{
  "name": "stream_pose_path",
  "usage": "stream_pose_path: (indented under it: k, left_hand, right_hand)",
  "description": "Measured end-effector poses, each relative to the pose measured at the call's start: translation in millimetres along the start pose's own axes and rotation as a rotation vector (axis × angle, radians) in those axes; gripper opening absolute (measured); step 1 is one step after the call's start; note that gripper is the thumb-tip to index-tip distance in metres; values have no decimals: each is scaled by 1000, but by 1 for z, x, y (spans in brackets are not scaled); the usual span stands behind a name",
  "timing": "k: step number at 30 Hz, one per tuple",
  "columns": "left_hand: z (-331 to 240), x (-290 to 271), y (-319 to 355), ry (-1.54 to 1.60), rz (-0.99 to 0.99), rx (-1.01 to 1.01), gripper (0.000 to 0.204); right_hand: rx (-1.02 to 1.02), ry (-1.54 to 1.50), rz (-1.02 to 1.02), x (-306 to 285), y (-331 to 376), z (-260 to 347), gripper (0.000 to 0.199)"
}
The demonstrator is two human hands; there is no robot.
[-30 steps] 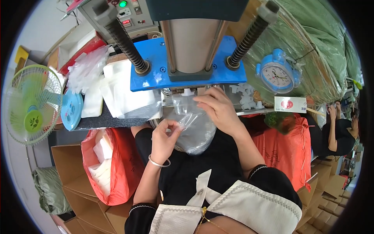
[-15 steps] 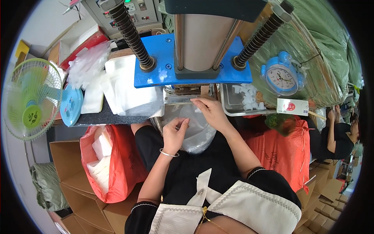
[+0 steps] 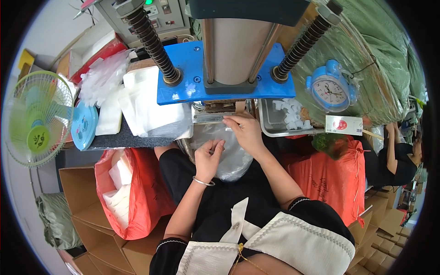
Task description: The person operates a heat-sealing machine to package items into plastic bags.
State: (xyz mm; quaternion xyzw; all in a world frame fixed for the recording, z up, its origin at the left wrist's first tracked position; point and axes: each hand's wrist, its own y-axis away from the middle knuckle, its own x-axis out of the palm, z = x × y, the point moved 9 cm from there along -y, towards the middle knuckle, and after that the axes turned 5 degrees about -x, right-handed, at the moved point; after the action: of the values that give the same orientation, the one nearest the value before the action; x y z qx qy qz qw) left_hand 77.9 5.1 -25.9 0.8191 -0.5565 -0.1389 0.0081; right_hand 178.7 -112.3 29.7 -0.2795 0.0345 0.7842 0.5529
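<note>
My left hand [image 3: 208, 161], with a bangle on its wrist, is closed in a pinch above a clear plastic bag [image 3: 233, 160] that hangs at the machine's front. Anything between its fingertips is too small to make out. Further forward and to the right, my right hand [image 3: 246, 134] has thumb and fingers pressed together by the press opening. A small white bit [image 3: 228, 129] shows at its fingertips, but its kind is unclear. Over both hands stands a press with a blue plate [image 3: 220, 94] and a grey cylinder [image 3: 237, 50].
Left of the press lie clear flat bags [image 3: 153, 103], a blue round lid [image 3: 84, 124] and a green fan [image 3: 39, 117]. To the right are a tray [image 3: 270, 128] of small white plastic pieces [image 3: 291, 113], a blue alarm clock [image 3: 329, 89] and a small white box [image 3: 343, 125]. Red bags [image 3: 156, 192] flank my legs.
My left hand has shifted slightly right, and my right hand slightly down. A small white bit now shows at the right fingertips. The press looks unchanged.
</note>
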Motion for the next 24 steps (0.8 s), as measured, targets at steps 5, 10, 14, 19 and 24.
stream_pose_path:
  k: [5, 10, 14, 19, 24]
  left_hand:
    - [-3, 0, -6, 28, 21, 21, 19]
    - [3, -14, -47, 157, -31, -67, 28]
    - [0, -11, -64, 113, -21, -92, 31]
    - [-78, -53, -25, -684, -463, 359, 25]
    - [-45, -72, 7, -1034, -482, 565, 21]
  right_hand:
    - [120, -49, -17, -4, 7, -13, 23]
    - [-201, 465, -234, -62, -2, 13, 22]
    - [-104, 826, -150, -97, -14, -31, 23]
    - [-150, 803, -65, -76, -10, -65, 16]
    - [168, 275, -276, -98, -13, -65, 17]
